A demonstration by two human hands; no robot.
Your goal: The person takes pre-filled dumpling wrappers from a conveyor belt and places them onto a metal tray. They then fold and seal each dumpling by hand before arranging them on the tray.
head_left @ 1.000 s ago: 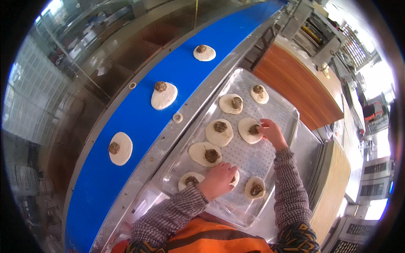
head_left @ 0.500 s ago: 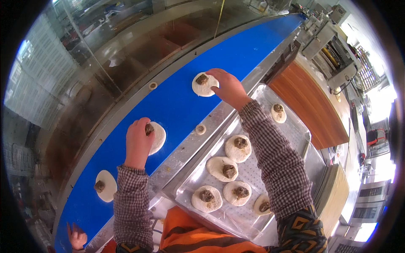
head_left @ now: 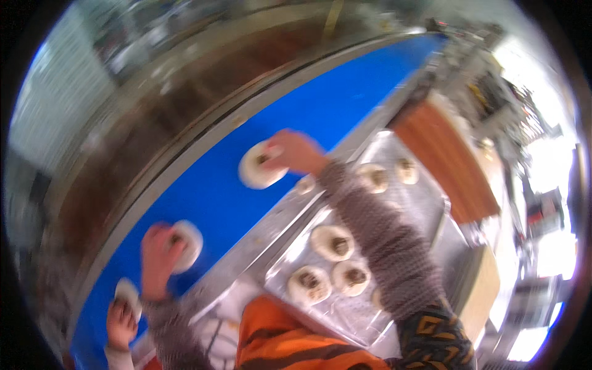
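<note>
Two pale filled dough rounds [head_left: 259,168], each pinched by left hand [head_left: 157,256], right hand [head_left: 296,153]

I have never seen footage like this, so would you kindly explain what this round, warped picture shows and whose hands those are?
The picture comes from a wide fisheye camera worn on a person's head, looking down, so straight edges bend and the person's own arms come up from the lower edge. The left hand grips a flat round dough piece with dark filling on a blue conveyor belt. The right hand grips a second dough piece on the same belt. Beside the belt lies a metal tray holding more filled dough rounds. The small hand at lower left belongs to another person. The picture is motion-blurred, so finer detail is unclear.
</note>
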